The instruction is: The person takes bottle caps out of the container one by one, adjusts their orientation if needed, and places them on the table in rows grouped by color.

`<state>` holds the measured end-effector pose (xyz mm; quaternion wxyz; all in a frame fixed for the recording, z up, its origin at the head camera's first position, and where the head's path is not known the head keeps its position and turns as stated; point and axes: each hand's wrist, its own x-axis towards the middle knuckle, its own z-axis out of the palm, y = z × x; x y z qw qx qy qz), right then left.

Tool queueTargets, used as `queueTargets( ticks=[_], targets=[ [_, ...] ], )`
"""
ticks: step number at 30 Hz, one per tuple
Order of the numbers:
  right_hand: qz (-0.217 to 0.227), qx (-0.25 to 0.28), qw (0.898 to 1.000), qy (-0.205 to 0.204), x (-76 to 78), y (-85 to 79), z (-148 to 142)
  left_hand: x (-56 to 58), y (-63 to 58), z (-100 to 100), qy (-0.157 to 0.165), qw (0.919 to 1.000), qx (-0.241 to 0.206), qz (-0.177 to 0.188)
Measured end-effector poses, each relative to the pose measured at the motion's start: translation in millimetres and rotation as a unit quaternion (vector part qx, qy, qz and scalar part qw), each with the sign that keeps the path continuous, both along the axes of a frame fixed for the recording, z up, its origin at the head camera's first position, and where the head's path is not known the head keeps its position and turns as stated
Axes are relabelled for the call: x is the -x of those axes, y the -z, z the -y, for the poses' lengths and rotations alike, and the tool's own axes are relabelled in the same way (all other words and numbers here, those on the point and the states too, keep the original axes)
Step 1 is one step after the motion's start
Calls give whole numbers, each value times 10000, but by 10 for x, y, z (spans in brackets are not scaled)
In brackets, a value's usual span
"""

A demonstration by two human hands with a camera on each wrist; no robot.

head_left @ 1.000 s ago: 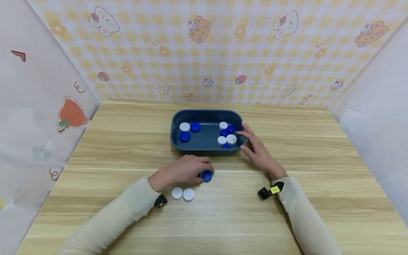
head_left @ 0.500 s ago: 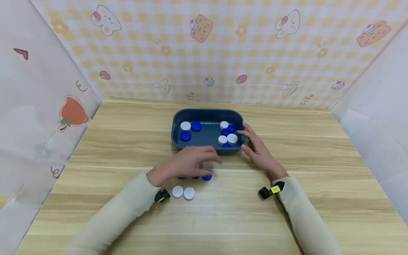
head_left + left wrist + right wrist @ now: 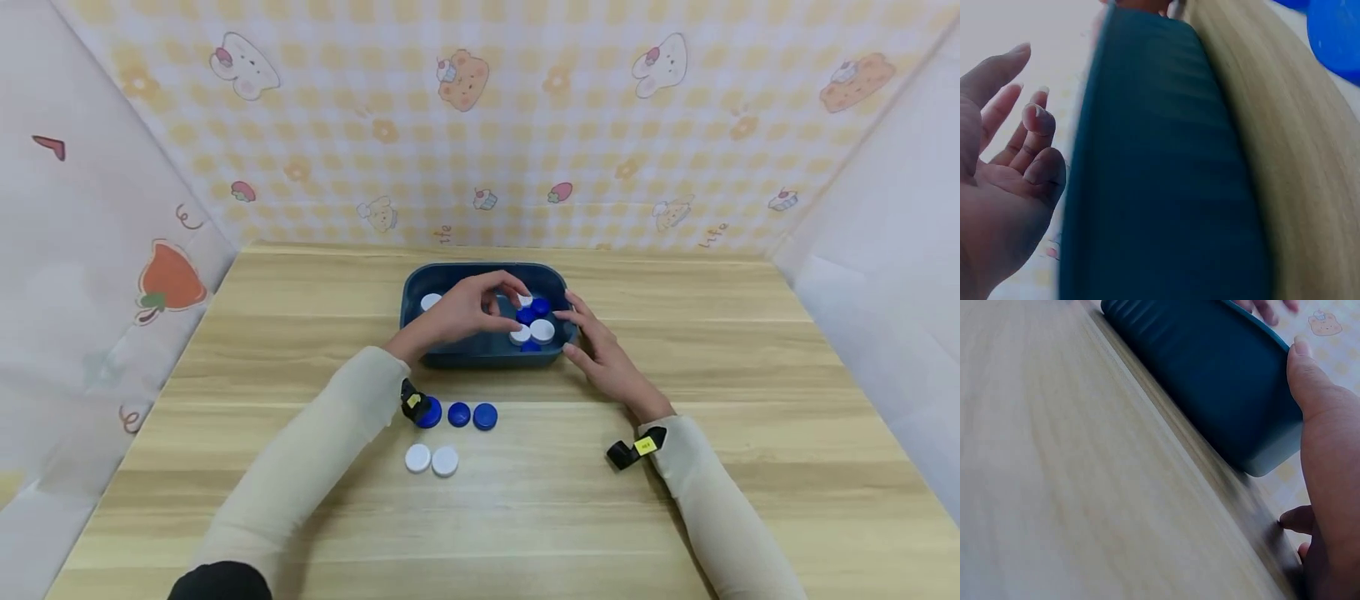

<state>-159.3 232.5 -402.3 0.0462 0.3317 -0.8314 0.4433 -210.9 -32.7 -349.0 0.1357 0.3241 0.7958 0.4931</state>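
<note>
A dark blue-green plastic box (image 3: 480, 360) stands on the table, with white and blue bottle caps in it. My left hand (image 3: 471, 307) reaches over its front rim, thumb and fingers apart above the right-hand group of caps. Its fingertips are close to a white cap (image 3: 519, 336) and nothing shows between them. In the left wrist view, the left hand (image 3: 1016, 162) has loosely bent fingers beside the box wall (image 3: 1160, 156). My right hand (image 3: 611, 358) holds the box's right end, its thumb (image 3: 1304, 369) on the rim and a fingertip reaching inside.
In front of the box lie a row of blue caps (image 3: 459, 414) and, nearer, two white caps (image 3: 445, 461). Black wrist cameras (image 3: 621, 454) sit on both wrists. A patterned cloth (image 3: 480, 125) stands behind the wooden table (image 3: 570, 517).
My left hand has let go of a blue cap, leaving it at the right end of the row, and has moved up and forward over the box. The right hand stays at the box.
</note>
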Motion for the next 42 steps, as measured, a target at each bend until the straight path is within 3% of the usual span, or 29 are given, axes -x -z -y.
queueTargets(
  ticks=[6,16,20,28,34,42],
  targets=[
    [-39,-27,10000,-17,13,22,-3,150,156,-47,-170,9972,47,725],
    [-124,-94,9999,44,21,19,3,248,333,-118,110,9913,598,1164],
    [-105,-28,9999,19,45,43,-9,288,372,-106,288,9889,790,1228],
    [-180,-65,9998,85,205,333,-125,311,392,-126,474,9878,940,1147],
    [-191,-14,9998,56,220,355,-136,325,421,-134,488,9865,1317,844],
    [-161,7,9999,60,206,341,-125,331,467,-171,531,9866,1348,745]
  ],
)
